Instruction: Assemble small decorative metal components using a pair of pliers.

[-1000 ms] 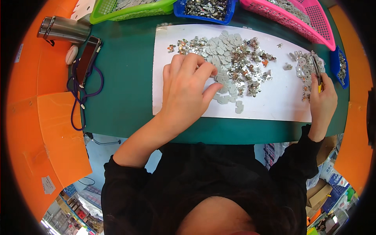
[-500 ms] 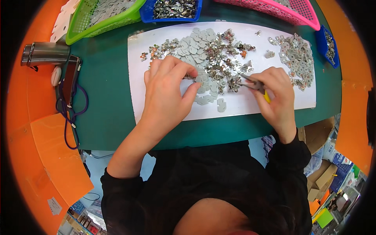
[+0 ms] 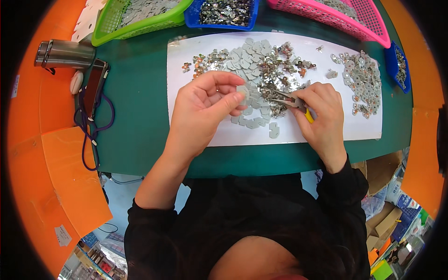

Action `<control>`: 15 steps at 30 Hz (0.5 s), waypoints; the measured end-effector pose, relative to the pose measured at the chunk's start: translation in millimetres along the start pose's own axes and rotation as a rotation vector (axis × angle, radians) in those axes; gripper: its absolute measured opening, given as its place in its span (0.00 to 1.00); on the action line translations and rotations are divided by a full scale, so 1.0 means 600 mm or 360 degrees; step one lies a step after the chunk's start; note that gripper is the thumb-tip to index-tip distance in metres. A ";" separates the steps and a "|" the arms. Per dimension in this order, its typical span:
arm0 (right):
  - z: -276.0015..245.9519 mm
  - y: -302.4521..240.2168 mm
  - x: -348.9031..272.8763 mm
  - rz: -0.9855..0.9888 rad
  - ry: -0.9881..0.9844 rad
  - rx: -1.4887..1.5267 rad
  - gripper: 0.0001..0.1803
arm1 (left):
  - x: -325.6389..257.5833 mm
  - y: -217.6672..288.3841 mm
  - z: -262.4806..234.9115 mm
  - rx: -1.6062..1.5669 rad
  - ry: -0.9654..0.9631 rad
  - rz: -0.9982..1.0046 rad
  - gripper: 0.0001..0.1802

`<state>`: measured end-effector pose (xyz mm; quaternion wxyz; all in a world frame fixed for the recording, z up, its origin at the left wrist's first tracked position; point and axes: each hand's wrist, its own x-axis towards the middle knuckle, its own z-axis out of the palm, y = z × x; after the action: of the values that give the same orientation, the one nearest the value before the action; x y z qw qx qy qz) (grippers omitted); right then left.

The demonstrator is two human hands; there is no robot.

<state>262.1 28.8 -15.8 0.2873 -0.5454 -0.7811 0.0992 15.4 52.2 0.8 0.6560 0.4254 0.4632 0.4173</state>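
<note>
Between the thumb and fingers of my left hand point(image 3: 200, 105) is a flat grey plate point(image 3: 242, 92), lifted over the heap of similar grey plates point(image 3: 247, 58). My right hand point(image 3: 324, 109) is wrapped round a pair of pliers point(image 3: 294, 101) with yellow on the handle. Their jaws point left and stand apart at the edge of a pile of small shiny metal clips point(image 3: 275, 77). Whether the jaws touch any clip I cannot tell. One loose grey plate point(image 3: 274, 130) lies near the front of the white sheet point(image 3: 210, 135).
Finished-looking pieces form a pile point(image 3: 361, 79) at right. Behind stand a green basket point(image 3: 140, 29), a blue bin point(image 3: 221, 24) and a pink basket point(image 3: 336, 25); another blue bin point(image 3: 404, 84) is far right. A steel flask point(image 3: 67, 53) and a phone point(image 3: 95, 86) with a purple cord sit left.
My left hand has risen from the heap with a grey plate and turned its palm side more into view. The pliers point at the clips as before. The whole view has shifted slightly.
</note>
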 end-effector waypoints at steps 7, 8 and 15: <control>-0.020 -0.004 0.012 0.0085 0.0050 0.0196 0.07 | -0.020 -0.005 0.002 -0.0527 -0.0110 -0.0238 0.15; -0.022 -0.018 0.013 0.0315 -0.0008 0.0769 0.07 | -0.022 -0.009 0.006 -0.0527 -0.0107 -0.0233 0.15; -0.011 -0.073 0.026 0.0663 -0.0313 0.1997 0.08 | -0.038 -0.005 0.037 -0.0567 -0.0112 -0.0067 0.15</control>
<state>227.0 24.8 15.3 0.4525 -0.4028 -0.4761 0.6375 31.9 25.8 8.2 0.7454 0.3070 0.3674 0.4638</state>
